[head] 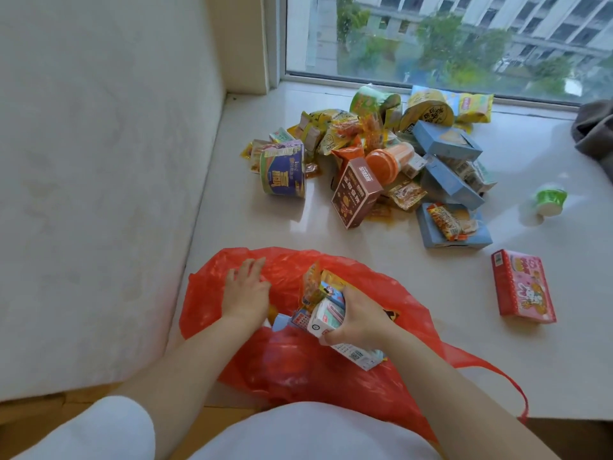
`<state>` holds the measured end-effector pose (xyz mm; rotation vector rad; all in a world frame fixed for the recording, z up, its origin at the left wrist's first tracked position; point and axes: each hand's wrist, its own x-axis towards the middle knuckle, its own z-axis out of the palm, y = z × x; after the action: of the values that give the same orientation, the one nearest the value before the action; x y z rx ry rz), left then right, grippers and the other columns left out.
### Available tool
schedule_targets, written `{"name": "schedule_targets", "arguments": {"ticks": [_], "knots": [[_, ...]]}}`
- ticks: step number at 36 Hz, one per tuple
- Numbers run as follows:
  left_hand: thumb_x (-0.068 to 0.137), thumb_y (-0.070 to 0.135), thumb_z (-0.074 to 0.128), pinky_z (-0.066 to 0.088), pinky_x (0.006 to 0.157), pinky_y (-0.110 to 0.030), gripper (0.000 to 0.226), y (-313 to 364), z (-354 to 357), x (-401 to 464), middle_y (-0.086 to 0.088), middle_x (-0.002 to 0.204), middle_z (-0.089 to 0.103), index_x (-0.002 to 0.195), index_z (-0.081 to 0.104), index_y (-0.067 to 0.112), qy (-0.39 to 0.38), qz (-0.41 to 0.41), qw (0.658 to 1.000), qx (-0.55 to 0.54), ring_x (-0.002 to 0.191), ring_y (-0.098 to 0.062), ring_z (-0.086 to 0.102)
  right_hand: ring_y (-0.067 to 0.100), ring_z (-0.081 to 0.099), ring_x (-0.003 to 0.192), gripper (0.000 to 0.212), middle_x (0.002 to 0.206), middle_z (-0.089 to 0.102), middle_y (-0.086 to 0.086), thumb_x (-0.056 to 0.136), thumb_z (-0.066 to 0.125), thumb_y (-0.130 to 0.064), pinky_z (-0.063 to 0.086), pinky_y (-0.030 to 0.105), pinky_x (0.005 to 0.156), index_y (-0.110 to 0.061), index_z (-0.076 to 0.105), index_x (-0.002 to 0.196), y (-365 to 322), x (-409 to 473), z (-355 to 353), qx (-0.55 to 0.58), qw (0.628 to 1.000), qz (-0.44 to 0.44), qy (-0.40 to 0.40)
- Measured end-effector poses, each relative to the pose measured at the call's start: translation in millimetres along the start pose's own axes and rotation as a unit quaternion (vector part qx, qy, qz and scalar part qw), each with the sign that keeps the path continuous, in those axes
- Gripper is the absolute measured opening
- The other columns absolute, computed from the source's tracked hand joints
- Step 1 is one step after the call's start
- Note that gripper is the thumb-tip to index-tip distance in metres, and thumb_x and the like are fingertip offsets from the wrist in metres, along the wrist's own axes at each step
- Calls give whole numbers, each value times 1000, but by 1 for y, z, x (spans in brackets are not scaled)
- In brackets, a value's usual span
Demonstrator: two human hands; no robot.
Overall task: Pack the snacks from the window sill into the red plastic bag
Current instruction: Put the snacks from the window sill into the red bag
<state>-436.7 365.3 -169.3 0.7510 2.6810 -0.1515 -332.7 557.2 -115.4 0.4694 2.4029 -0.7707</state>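
The red bag (298,366) lies crumpled on the near edge of the window sill (398,270), right in front of the person. Its mouth is open. The left hand (245,290) rests flat on the bag's far left side, with its fingers straight and spread. The right hand (358,318) grips a bunch of small snacks (326,303) over the bag's mouth: little white and blue cartons and a yellow packet. Some more cartons show inside the bag under that hand.

Past the bag, the snack pile (381,154) sits in the middle of the sill, near the window (447,38). In the pile there are three blue boxes: one on top (444,139), one in the middle (452,184) and one lying flat at the front (452,227) with a small packet on it. There is one brown box (356,194) tilted at the front, one orange jar (389,162) lying on its side, and one purple and green bowl (283,172) on its side at the left. There are many small yellow and orange packets, too many and too mixed up to count.

One pink box (522,287) lies alone to the right of the bag, well apart from the pile. One little green cup (550,200) lies alone too, farther right. A grey cloth (595,131) sits at the right edge. A white wall (99,177) stands to the left of the sill.
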Motion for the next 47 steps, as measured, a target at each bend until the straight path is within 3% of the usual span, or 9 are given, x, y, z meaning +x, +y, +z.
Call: {"name": "schedule_targets", "arguments": {"ticks": [5, 10, 14, 18, 24, 28, 38, 42, 47], "knots": [[90, 35, 58, 5, 114, -61, 62, -4, 2, 21, -2, 159, 13, 145, 35, 19, -117, -59, 991, 2, 142, -33, 17, 14, 52, 89, 65, 95, 50, -8, 56, 80, -53, 47, 30, 75, -26, 41, 101, -1, -4, 4, -5, 1000, 1, 15], [93, 18, 52, 18, 113, -58, 67, -11, 10, 30, 5, 157, 13, 150, 17, 15, -41, -45, 997, -52, 128, -27, 41, 15, 45, 88, 64, 97, 46, -7, 58, 78, -53, 37, 29, 73, -23, 40, 101, -9, -2, 2, -57, 998, -13, 39], [91, 32, 58, 30, 109, -50, 78, -19, 10, 36, 4, 157, 9, 151, 10, 19, -11, -26, 998, -55, 130, -25, 38, 17, 44, 97, 75, 107, 47, -3, 61, 76, -54, 33, 29, 80, -19, 41, 117, -22, 5, -3, -94, 994, -25, 59], [87, 42, 60, 31, 105, -43, 75, -28, 13, 39, -4, 149, 31, 148, 22, 22, -59, -52, 997, -11, 134, -26, 34, 19, 45, 101, 78, 110, 47, -2, 63, 73, -56, 33, 31, 84, -18, 38, 122, -32, 12, -5, -108, 991, -26, 72], [92, 15, 48, 42, 78, -35, 28, -36, 16, 42, -8, 113, 64, 119, 55, 22, -54, -95, 989, -100, 103, -31, 60, 17, 42, 98, 77, 103, 40, -5, 63, 70, -62, 29, 28, 79, -19, 39, 118, -40, 20, 4, -116, 984, -50, 121], [98, 19, 36, 45, 78, -35, 30, -44, 9, 47, -18, 117, 63, 122, 54, 16, -10, -166, 943, -289, 105, -36, 58, 24, 40, 121, 87, 131, 43, 4, 65, 68, -59, 34, 36, 100, -15, 35, 132, -40, 27, 17, -161, 979, -70, 104], [96, 21, 45, 39, 80, -34, 23, -66, -24, 62, -20, 111, 64, 100, 61, 5, 98, -262, 846, -453, 104, -35, 56, 21, 39, 119, 74, 127, 42, -1, 69, 67, -51, 31, 34, 98, -19, 36, 128, -11, 17, 46, -254, 963, -80, 44], [95, 26, 50, 38, 74, -29, 22, -62, -21, 57, -13, 105, 66, 102, 62, 9, 106, -214, 867, -437, 97, -29, 58, 20, 39, 117, 75, 125, 42, -1, 69, 66, -53, 32, 33, 97, -18, 36, 128, -14, 23, 41, -241, 966, -74, 56], [90, 37, 58, 44, 93, -37, 45, -64, -7, 49, -6, 125, 60, 127, 53, 14, 95, -189, 915, -343, 117, -26, 55, 22, 41, 116, 78, 123, 44, 1, 69, 66, -57, 32, 33, 97, -15, 37, 129, -34, 38, 32, -207, 969, -72, 112]]}}
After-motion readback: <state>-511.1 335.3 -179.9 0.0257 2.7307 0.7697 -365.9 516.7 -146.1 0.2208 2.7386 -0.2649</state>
